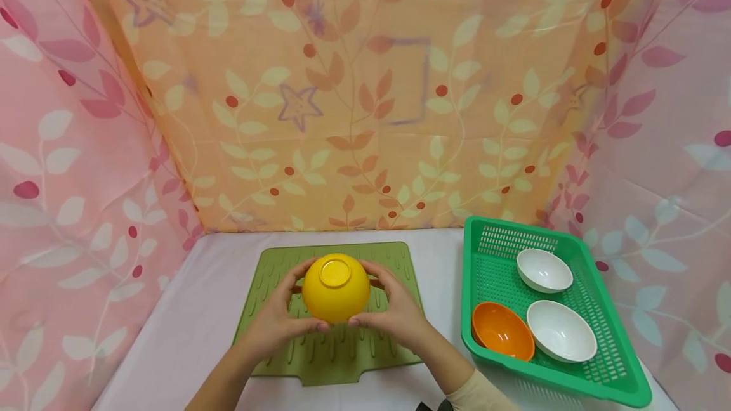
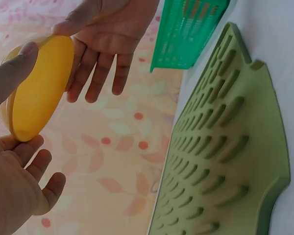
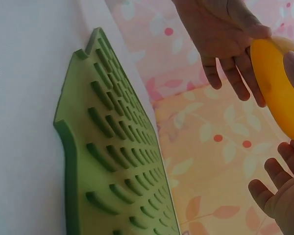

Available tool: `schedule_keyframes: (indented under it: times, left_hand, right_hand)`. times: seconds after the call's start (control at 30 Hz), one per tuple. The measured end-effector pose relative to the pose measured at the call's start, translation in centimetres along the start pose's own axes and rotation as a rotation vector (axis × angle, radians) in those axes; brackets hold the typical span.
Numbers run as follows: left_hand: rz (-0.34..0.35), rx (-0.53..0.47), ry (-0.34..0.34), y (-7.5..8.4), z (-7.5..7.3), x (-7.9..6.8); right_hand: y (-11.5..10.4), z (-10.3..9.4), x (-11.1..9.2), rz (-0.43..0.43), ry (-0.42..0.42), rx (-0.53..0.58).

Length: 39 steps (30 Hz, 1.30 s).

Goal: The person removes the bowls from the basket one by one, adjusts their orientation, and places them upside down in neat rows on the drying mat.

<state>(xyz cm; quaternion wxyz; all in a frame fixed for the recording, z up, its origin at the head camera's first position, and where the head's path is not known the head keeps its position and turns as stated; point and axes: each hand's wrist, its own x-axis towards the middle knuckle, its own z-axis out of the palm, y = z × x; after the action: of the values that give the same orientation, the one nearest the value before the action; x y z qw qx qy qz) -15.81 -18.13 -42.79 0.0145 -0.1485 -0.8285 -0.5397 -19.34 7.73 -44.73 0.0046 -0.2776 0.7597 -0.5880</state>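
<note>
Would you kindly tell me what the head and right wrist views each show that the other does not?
Only the head view shows the green basket, the orange bowl and two white bowls in it, and the base of the yellow bowl.

Only the right wrist view shows the palm of the left hand.

Both show the yellow bowl held between that hand and the right hand, the green mat and the patterned backdrop.
</note>
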Motion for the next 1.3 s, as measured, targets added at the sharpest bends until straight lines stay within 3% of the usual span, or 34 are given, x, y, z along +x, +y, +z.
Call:
schedule_keyframes:
  times: [0.43,0.67,0.83,1.0,1.3]
  left_hand:
    - [-0.056,-0.010,0.050,-2.5,-2.9,1.1]
    - [0.016,0.008,0.089,-4.2,-4.0,1.4]
    - [0.059,0.033,0.089,-5.3,-5.3,2.6]
    - [0.047,0.087,0.083,-6.1,-6.3,3.8]
    - [0.026,0.058,0.058,-7.2,-7.7,5.8]
  right_hand:
    - [0.5,2.5,3.6,0.019,0.053,-0.004]
    - [0.9,3.6,5.6,-0.015,0.049,-0.019]
    - [1.5,4.3,7.1,-0.016,0.047,-0.027]
    - [2.3,4.7,8.5,0.011,0.041,-0.021]
    - [4.0,5.2,11.0,0.003,0.007,-0.027]
